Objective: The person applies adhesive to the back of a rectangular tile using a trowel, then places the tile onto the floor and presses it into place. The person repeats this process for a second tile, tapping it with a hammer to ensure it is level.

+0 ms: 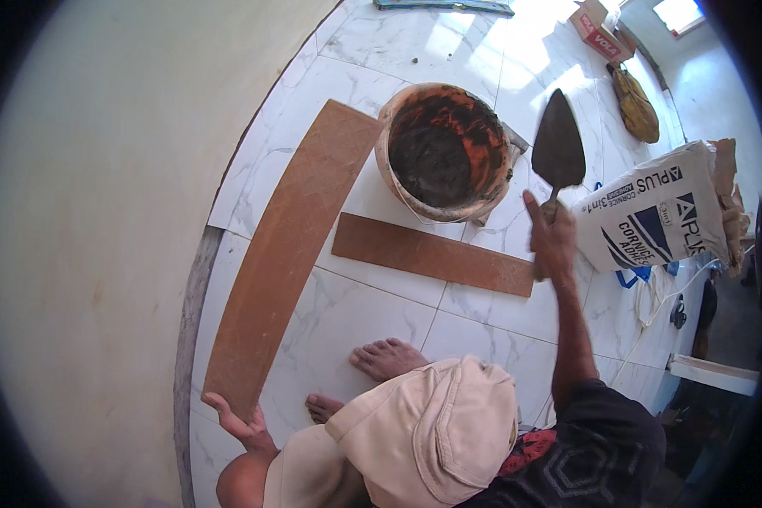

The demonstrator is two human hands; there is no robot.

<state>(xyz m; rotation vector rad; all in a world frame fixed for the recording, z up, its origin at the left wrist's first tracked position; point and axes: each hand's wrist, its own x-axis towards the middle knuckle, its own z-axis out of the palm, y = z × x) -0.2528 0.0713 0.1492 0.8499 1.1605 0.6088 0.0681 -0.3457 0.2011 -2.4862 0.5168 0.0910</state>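
My right hand [555, 241] is wrapped round the handle of a pointing trowel [559, 140], its dark pointed blade turned away from me. At the lower left my left hand [244, 426] grips the near end of a long brown tile strip [292, 254], which slants toward the bucket. Part of the left hand's fingers is hidden under the strip. The round, stained bucket [387, 165] stands beyond my hands, and dark grey mortar [432, 165] lies inside it. A shorter brown tile strip [432, 258] rests flat on the floor between the bucket and my feet.
A pale wall [102, 254] runs along the left. On the right stand a white printed sack [652, 207], a yellowish bag [635, 103], a red and white carton [601, 32] and a white cable [652, 309]. My bare feet [388, 358] are on the marbled tile floor [483, 330].
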